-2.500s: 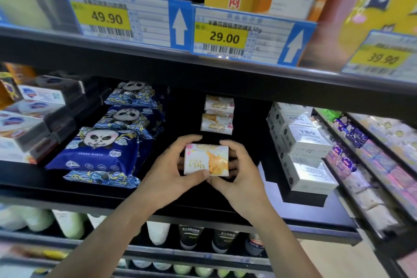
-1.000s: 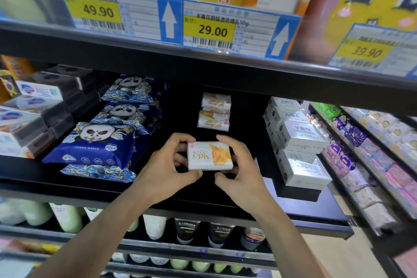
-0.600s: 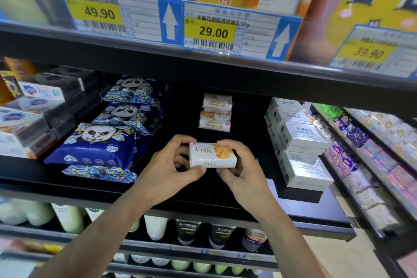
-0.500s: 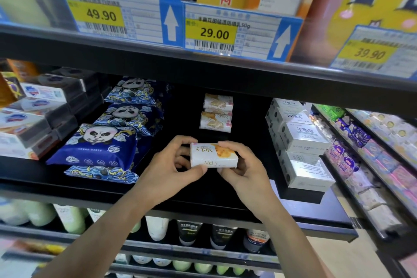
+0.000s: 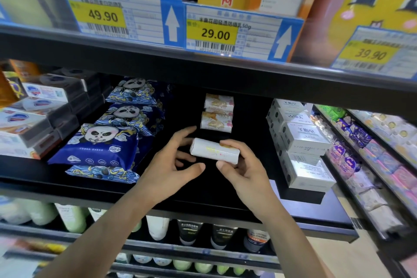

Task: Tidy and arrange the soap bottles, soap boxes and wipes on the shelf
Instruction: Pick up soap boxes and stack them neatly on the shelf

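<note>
Right hand: fingers and thumb pinching the small white cardboard soap box, centre frame, above the black shelf. Box rolled since half a second ago, narrow side now up, likely being oriented for stacking. Left hand: fingers spread, barely touching the box's left end.

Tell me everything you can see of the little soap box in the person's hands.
The soap box is a small white carton, blurred, with faint yellow and pink print on its narrow side facing the camera. It lies lengthwise, slightly tilted, above the black shelf. The right hand pinches its right end; left hand's fingers touch the left end.
</note>
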Tool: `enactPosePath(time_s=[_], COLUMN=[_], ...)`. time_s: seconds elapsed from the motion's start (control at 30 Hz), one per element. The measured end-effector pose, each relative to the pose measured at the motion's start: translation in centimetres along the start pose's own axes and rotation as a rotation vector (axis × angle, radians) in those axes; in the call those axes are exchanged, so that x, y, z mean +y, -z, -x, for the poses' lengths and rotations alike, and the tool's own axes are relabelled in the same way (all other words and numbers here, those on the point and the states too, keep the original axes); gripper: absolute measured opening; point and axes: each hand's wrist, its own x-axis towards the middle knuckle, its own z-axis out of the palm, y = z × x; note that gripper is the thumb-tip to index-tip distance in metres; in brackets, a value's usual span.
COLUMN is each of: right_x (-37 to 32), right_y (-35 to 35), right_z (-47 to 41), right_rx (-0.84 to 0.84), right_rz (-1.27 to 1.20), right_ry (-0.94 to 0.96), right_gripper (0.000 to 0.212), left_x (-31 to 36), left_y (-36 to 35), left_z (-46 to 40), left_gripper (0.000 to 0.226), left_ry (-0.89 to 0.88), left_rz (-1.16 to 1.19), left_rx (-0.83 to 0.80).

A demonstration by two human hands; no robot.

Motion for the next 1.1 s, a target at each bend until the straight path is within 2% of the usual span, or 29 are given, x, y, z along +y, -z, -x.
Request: enactPosePath(time_s=[0.23,0.37,0.57,0.77,0.83,1.03,1.1], right_x=[0.08,0.14,-0.19,-0.47,-0.45,-0.52,-0.47], right_y=[-0.06,0.01,-0.02,-0.26,-0.29,-0.29,-0.25], right_z=[-0.1,-0.14,-0.01,0.05,0.1,0.29,0.33], right_rx=[-0.011,-0.032,-0.024,0.017,0.015,0.013,-0.005], right_rz=[-0.002,0.001,-0.009,-0.009,0.008,0.09,0.108], right_ry=[-0.022,-0.052,-0.069,-0.073,-0.068,-0.041,-0.029], right_gripper=[0.036,0.033,0.025,0.03,0.037,0.083,0.091], left_x=[-0.49,-0.6,-0.77,-0.88,-0.99,-0.81,-0.82], left_y=[-0.08,-0.05,-0.14,-0.17,-0.16,-0.24,-0.23], left_z=[-0.13,-0.29,-0.37,-0.44,-0.51,-0.46,-0.5], left_gripper=[0.061,0.059,0.034,0.026,0.024,0.022,0.022], left_ry=[-0.029,-0.036,-0.021,0.009,0.013,0.043,0.056], left_rz=[-0.002,0.023,0.061,0.071,0.071,0.093,0.1], left_rx=[0.031,0.026,0.008,0.018,0.025,0.028,0.025])
